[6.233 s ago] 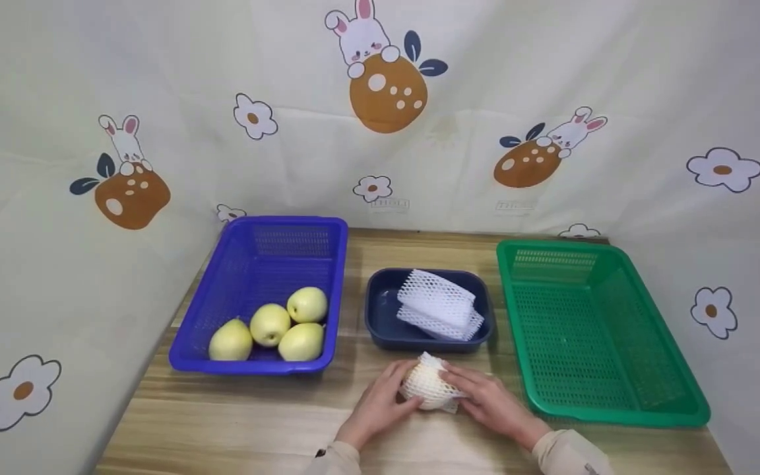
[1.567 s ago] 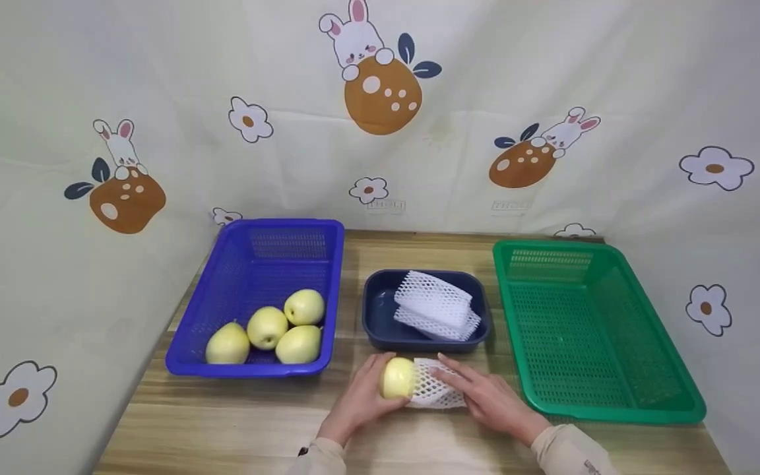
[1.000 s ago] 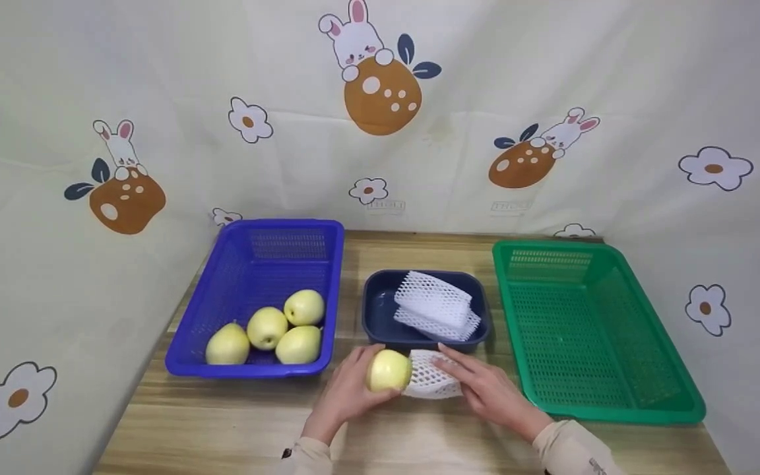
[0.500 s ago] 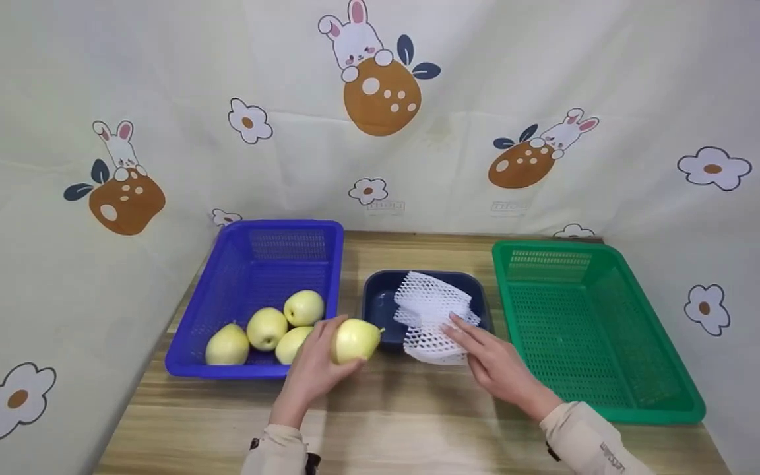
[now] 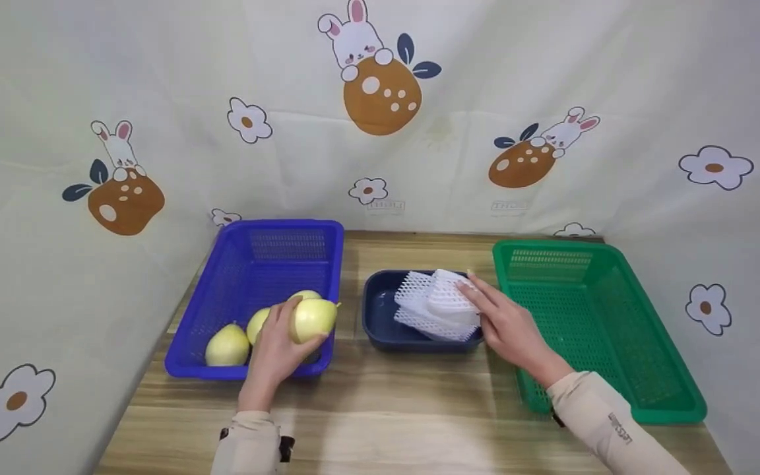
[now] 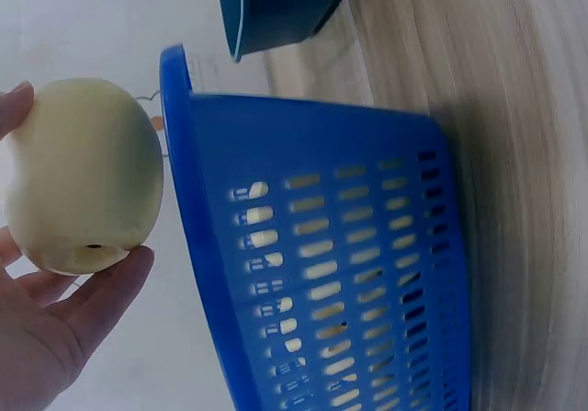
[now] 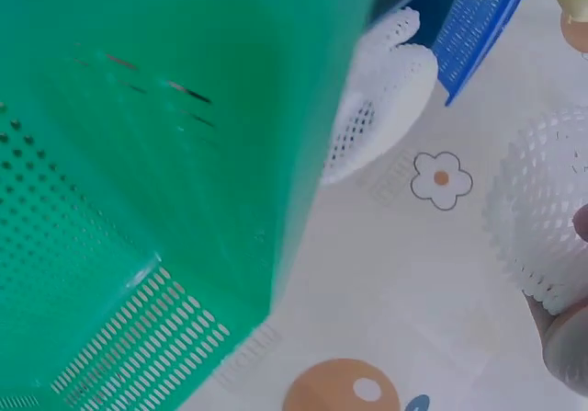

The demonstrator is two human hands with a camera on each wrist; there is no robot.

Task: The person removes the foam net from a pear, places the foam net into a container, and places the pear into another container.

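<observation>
My left hand (image 5: pixel 276 348) grips a pale yellow-green pear (image 5: pixel 315 319) by its side, above the near right part of the blue basket (image 5: pixel 281 277). In the left wrist view the pear (image 6: pixel 87 176) is beside the basket's rim, between thumb and fingers. Several more pears lie in that basket, one in plain sight (image 5: pixel 227 345) and others partly hidden behind the hand. My right hand (image 5: pixel 515 333) pinches a white foam net sleeve (image 5: pixel 448 291) over the dark blue tray (image 5: pixel 380 310); the sleeve's mouth (image 7: pixel 542 209) shows round in the right wrist view.
More white foam nets (image 5: pixel 413 303) lie in the dark blue tray. To its right stands a green basket (image 5: pixel 571 343), with my right forearm passing over its near left edge. Everything rests on a wooden table (image 5: pixel 386 422), backed by a printed cloth (image 5: pixel 446 165).
The pear has come out of the foam net. My left hand has carried it left, over the blue basket; my right hand has raised the net up and forward over the dark blue tray.
</observation>
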